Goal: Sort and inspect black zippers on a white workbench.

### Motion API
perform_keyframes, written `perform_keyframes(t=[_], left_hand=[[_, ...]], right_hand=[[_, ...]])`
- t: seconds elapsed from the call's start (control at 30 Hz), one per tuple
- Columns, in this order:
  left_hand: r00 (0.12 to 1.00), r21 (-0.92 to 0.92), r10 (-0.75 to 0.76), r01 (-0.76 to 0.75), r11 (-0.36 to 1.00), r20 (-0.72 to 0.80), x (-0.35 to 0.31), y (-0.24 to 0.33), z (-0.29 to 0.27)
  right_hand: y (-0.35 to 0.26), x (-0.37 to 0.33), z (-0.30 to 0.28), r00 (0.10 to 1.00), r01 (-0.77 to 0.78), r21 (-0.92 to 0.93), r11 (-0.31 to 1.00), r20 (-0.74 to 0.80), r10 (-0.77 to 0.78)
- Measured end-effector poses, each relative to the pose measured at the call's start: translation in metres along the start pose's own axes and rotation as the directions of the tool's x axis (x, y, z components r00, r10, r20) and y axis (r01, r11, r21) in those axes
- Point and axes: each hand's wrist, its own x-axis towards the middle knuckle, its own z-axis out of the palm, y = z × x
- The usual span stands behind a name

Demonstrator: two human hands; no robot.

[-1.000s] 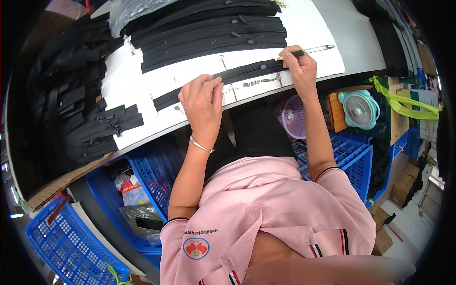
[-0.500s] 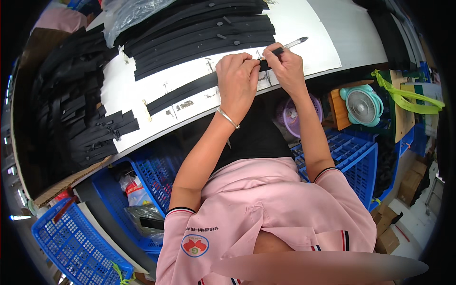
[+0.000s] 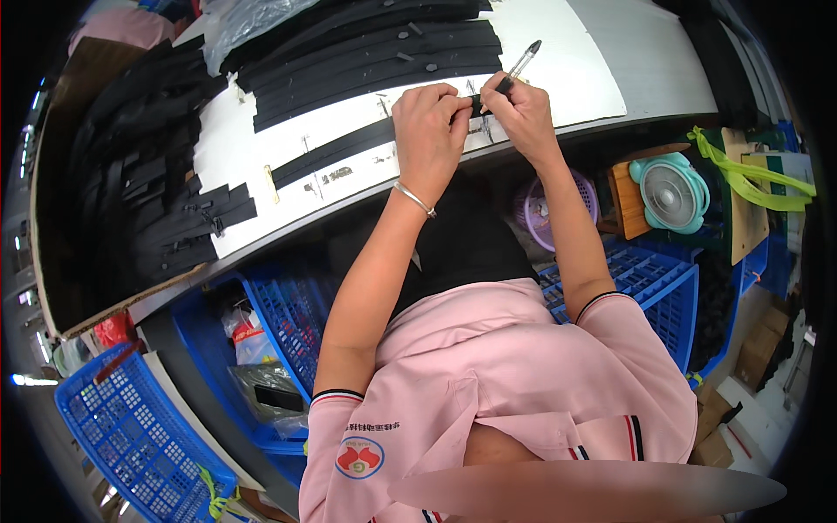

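Note:
Across the white board (image 3: 575, 78) lies a black fabric strip (image 3: 340, 150), its left end near a small yellowish mark. My left hand (image 3: 427, 131) presses on the strip near its right end, thumb and fingertips closed together on it. Just right of it, my right hand (image 3: 523, 113) grips a pen (image 3: 521, 63) with a clear barrel and dark end. The pen leans up and to the right out of the fist; its lower tip is hidden by my fingers, close to the strip's end. Beyond my hands, several more black strips (image 3: 375, 61) lie side by side in rows.
A cardboard box (image 3: 45, 218) at the left is heaped with black strips (image 3: 131, 174). Clear plastic film (image 3: 248, 30) lies at the far edge. Below the table stand blue crates (image 3: 139, 427), a purple basket (image 3: 580, 209) and a teal fan (image 3: 671, 193). Yellow-green straps (image 3: 750, 179) hang at the right.
The pen now stands steeper, its free end swung up and slightly left. My right hand has shifted slightly left, while my left hand keeps its hold on the strip. The whole view has shifted a little.

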Motion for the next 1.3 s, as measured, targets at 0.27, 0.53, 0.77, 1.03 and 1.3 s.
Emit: perform_keyframes(t=[0.27, 0.53, 0.77, 1.03, 1.3], left_hand=[[1.0, 0.011, 0.023, -0.022, 1.0, -0.018, -0.005, -0.004, -0.006], [0.996, 0.236, -0.094, 0.089, 0.968, 0.011, -0.036, 0.006, -0.034], [0.995, 0.158, -0.033, 0.018, 0.987, 0.094, 0.015, -0.05, -0.033], [0.983, 0.441, -0.182, 0.155, 0.884, 0.019, -0.065, -0.111, -0.145], [0.925, 0.625, -0.345, 0.364, 0.691, -0.158, -0.089, -0.188, -0.264]], right_hand=[[0.012, 0.005, 0.008, 0.998, 0.038, -0.033, 0.999, 0.053, -0.036], [0.016, -0.012, 0.002, 0.988, 0.059, 0.211, 0.976, -0.149, -0.027], [0.01, -0.008, 0.007, 0.982, 0.097, 0.072, 0.993, -0.17, -0.083], [0.017, -0.009, 0.01, 0.975, 0.087, 0.014, 0.996, -0.205, -0.082], [0.012, -0.008, 0.013, 0.976, 0.088, -0.066, 0.994, -0.193, -0.099]])
